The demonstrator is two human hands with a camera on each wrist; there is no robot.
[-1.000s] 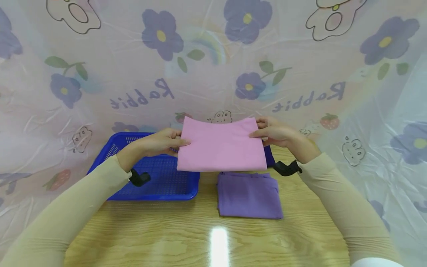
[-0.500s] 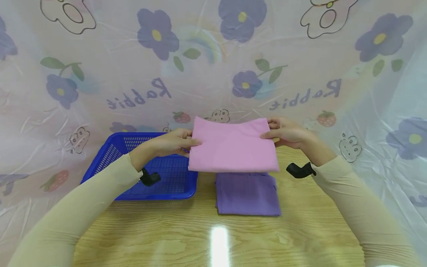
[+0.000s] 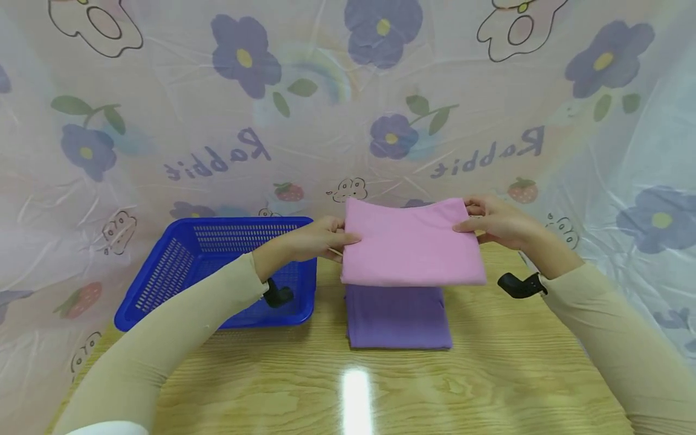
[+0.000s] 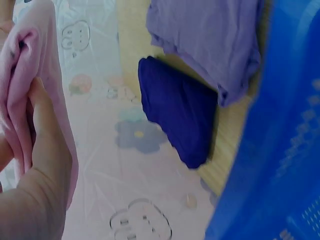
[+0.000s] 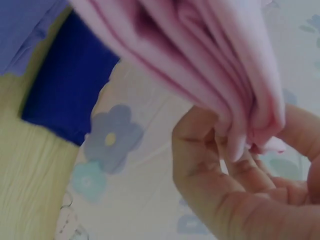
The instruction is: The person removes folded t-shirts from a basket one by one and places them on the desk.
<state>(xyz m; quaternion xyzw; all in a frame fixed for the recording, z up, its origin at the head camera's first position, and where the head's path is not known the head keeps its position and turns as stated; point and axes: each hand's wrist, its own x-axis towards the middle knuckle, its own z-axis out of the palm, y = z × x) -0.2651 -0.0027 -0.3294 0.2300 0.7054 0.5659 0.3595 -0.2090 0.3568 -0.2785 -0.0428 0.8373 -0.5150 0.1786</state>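
A folded pink cloth [image 3: 410, 244] is held up in the air between both hands. At its left edge the left hand [image 3: 318, 237] pinches it, thumb on the near face and fingers behind. The right hand [image 3: 497, 223] grips the opposite edge the same way. Several folded layers of the pink cloth [image 5: 215, 60] show in the right wrist view, between thumb and fingers. Below it on the table lies a folded purple cloth [image 3: 399, 317], its far part hidden in the head view. Both wrist views also show a folded dark blue cloth [image 4: 177, 110] beside the purple one.
A blue plastic basket [image 3: 217, 222] with perforated walls stands on the wooden table [image 3: 261, 380], left of the cloths. The left forearm crosses over its near right part. Behind the table hangs a printed curtain [image 3: 315, 139] with flowers and rabbits.
Both hands have carried the pink cloth to the right, from beside the basket to above and behind the purple cloth. The head view has shifted slightly. The grip looks unchanged.
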